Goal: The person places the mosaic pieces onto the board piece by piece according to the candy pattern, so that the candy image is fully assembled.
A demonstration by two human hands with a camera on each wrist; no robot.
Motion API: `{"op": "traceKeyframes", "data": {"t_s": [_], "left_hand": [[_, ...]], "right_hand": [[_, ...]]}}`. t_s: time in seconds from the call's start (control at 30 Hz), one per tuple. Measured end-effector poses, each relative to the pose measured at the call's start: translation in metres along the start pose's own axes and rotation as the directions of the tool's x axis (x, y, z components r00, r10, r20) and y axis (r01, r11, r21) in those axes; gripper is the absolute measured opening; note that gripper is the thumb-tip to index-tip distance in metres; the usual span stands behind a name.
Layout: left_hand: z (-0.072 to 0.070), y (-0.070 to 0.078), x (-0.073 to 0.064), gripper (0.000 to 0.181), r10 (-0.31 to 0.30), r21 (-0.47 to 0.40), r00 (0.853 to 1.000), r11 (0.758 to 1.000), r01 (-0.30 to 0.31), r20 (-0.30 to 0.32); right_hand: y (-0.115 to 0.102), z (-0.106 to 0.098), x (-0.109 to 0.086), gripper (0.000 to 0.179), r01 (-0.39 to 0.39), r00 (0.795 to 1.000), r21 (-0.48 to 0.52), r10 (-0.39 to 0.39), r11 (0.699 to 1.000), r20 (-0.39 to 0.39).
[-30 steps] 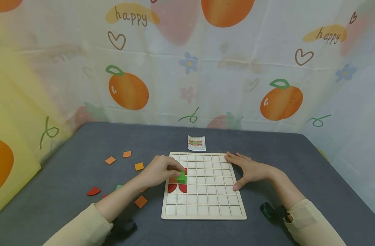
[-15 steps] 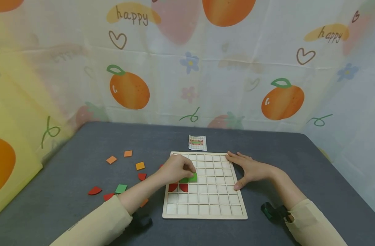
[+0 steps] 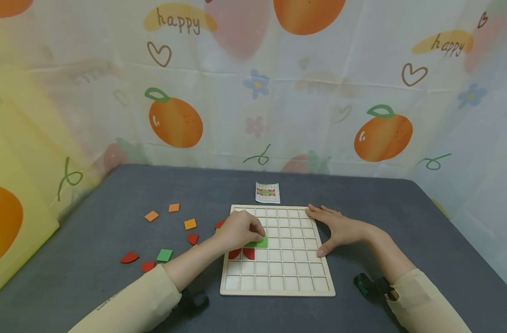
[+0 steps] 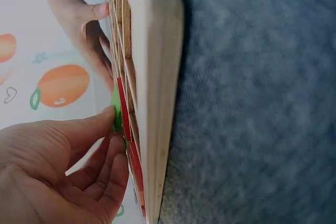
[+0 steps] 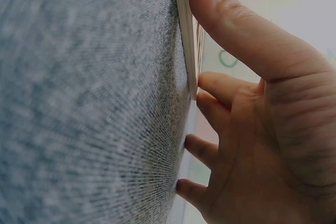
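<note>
A wooden grid board lies on the dark table. My left hand is over its left part, thumb and fingertips pinching a green square tile right at a grid cell. In the left wrist view the green tile stands tilted at the fingertips, above red pieces in the board. Two red rounded pieces sit in cells just below the hand, which hides several cells. My right hand rests at the board's right edge, thumb and fingers spread; the right wrist view shows the thumb against the rim.
Left of the board lie loose orange squares, red rounded pieces and a green square, some partly behind the left forearm. A small printed pattern card lies beyond the board. A patterned curtain hangs behind the table.
My left hand has moved right along the board with the green tile, one cell over, and lowered it to the grid. Another green tile is left in the cell beside it. The right hand stays put.
</note>
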State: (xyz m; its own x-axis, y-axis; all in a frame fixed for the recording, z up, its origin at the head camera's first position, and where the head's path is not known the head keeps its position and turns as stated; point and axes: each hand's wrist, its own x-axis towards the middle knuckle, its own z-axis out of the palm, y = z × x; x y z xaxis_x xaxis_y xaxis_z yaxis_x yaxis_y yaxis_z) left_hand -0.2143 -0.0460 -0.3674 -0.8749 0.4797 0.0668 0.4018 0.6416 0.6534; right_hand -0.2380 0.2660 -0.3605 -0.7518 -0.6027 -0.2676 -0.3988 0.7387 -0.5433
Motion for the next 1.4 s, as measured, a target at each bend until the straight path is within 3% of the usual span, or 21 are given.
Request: {"op": "traceKeyframes", "data": {"t_s": [0.43, 0.73, 1.1, 1.4], "left_hand": [[0.001, 0.001, -0.002, 0.004, 0.026, 0.029, 1.000, 0.999, -0.027, 0.017], [-0.027, -0.006, -0.006, 0.009, 0.017, -0.004, 0.998, 1.000, -0.017, 0.052], [-0.066, -0.031, -0.024, 0.020, -0.042, -0.032, 0.997, 0.999, 0.044, 0.066], [-0.072, -0.059, -0.035, 0.024, -0.067, -0.010, 0.992, 0.998, 0.069, 0.109]], "right_hand": [[0.000, 0.001, 0.000, 0.119, 0.005, 1.000, 0.000, -0.005, 1.000, 0.003], [0.001, 0.001, 0.000, 0.119, 0.011, 1.000, 0.003, -0.011, 1.000, 0.003], [0.003, 0.000, 0.000, 0.119, 0.007, 1.000, 0.000, -0.007, 1.000, -0.002], [0.002, 0.001, 0.000, 0.119, 0.018, 1.000, 0.007, -0.018, 1.000, 0.000]]}}
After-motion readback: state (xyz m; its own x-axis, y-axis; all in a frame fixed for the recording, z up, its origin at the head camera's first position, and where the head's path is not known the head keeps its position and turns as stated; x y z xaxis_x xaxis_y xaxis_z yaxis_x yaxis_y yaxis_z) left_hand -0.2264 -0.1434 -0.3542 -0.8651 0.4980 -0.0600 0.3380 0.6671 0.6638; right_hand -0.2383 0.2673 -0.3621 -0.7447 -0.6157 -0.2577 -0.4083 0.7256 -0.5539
